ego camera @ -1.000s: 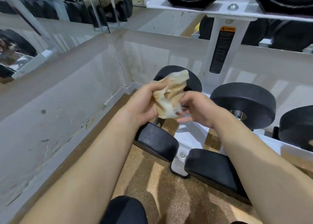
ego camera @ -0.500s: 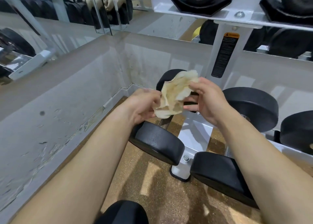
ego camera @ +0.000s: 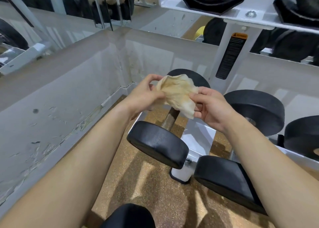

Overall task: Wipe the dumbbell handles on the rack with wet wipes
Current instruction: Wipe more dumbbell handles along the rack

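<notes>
1. The left edge of the wet wipe (ego camera: 177, 93) is pinched by the curled fingers (ego camera: 152, 77) of the left hand (ego camera: 144, 97). The pinch is narrow and partly hidden behind the wipe.
2. The right edge is pinched by the fingers (ego camera: 198, 98) of the right hand (ego camera: 214, 111). Nothing else is held by either hand.
3. The wipe is held in the air, crumpled and partly spread, with tan-brown stains. It hangs just above the dumbbell handle (ego camera: 170, 119), and no contact is seen.
4. The handle, a knurled metal bar, is seen between the near head (ego camera: 157, 144) and the far head (ego camera: 196, 78). This dumbbell is laid on the bottom tier of the rack (ego camera: 198, 141), at the end beside the wall (ego camera: 60, 107).
5. A 2nd dumbbell (ego camera: 255, 110) is seated just to the right. More heads are cradled on the upper shelf (ego camera: 257, 12).
6. Step judged: the wipe is being spread or refolded between the 2 hands, and wiping of this handle is not yet begun.
7. Next move judged: a cleaner face needs to be turned down, since the wipe looks heavily soiled. The wipe would then be lowered, wrapped round the bar by 1 hand, and run between the 2 heads.
</notes>
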Motion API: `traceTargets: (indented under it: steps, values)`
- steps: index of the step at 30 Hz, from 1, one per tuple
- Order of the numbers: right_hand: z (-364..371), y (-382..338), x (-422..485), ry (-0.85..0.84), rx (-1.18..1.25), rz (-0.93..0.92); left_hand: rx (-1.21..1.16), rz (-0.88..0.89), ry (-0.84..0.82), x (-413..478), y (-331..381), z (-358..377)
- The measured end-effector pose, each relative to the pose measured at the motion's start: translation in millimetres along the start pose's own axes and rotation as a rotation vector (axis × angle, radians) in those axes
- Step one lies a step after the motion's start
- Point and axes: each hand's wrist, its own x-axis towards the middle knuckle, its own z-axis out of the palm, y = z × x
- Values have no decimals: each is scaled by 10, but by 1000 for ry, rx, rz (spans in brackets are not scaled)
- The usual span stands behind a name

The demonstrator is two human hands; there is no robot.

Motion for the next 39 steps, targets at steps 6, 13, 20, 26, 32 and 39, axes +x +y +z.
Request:
traceTargets:
  steps: [6,13,20,26,32,39]
  values:
    - [-59,-11,-14,-24,-226,77,9,-100,117,112,-91,-90]
    - [-105,77,43,87,-423,285,136,-259,79,279,-231,0]
    - [-31,55,-23,273,-1233,276,280,-179,312,95,-183,104]
    - [192,109,65,244,-951,226,216,-183,377,-222,-217,313]
    - [615,295,415,273,-99,445,342,-174,342,-258,-176,298]
    - [723,422,708,531,97,384,358,-193,319,-249,-122,305]
